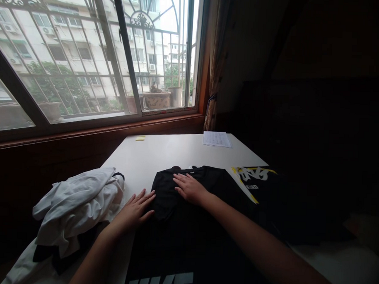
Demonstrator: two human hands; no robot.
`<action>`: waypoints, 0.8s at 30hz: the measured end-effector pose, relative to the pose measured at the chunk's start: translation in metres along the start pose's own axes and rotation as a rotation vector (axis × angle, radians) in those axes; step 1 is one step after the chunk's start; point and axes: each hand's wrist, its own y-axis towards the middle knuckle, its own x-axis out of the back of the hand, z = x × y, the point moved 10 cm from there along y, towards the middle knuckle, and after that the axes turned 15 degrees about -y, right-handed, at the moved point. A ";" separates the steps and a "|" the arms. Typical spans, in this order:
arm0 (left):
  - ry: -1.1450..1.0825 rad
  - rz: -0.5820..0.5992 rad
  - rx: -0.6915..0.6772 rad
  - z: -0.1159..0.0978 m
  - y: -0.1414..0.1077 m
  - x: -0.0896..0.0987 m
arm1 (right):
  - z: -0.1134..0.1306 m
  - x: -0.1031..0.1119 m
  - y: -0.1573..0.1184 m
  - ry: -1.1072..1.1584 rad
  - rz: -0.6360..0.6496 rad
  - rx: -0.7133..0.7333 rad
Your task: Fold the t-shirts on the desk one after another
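head view: black shirt [186, 224] beneath both hands [190, 189], apparently flat

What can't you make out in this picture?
All in the head view:
- Writing on the papers: too small.
- Lower part of the black shirt and its pale lettering: cut off by the bottom edge.
- Small dark object past the collar: mostly hidden by the shirt.
- Far side of the yellow-trimmed garment: lost in shadow.
- How many pieces are in the white heap: folds overlap.
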 end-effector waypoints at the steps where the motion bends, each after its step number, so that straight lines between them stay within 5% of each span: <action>1: 0.008 -0.015 0.000 -0.002 0.000 0.003 | -0.015 0.005 -0.010 -0.011 -0.008 -0.031; 5: 0.053 -0.131 -0.003 -0.017 0.001 0.023 | -0.095 0.011 -0.061 -0.094 0.015 -0.229; 9: 0.111 -0.289 -0.021 -0.037 0.005 0.037 | -0.155 -0.005 -0.115 -0.141 0.113 -0.387; 12: 0.137 -0.340 -0.083 -0.053 0.012 0.027 | -0.164 -0.020 -0.136 -0.146 0.163 -0.412; 15: 0.119 -0.272 -0.104 -0.058 0.026 0.001 | -0.161 -0.026 -0.139 -0.146 0.173 -0.424; 19: 0.116 -0.122 0.032 -0.044 0.054 -0.026 | -0.158 -0.027 -0.132 -0.136 0.193 -0.434; 24: 0.192 -0.112 0.216 -0.023 0.092 -0.025 | -0.163 -0.027 -0.125 -0.124 0.209 -0.458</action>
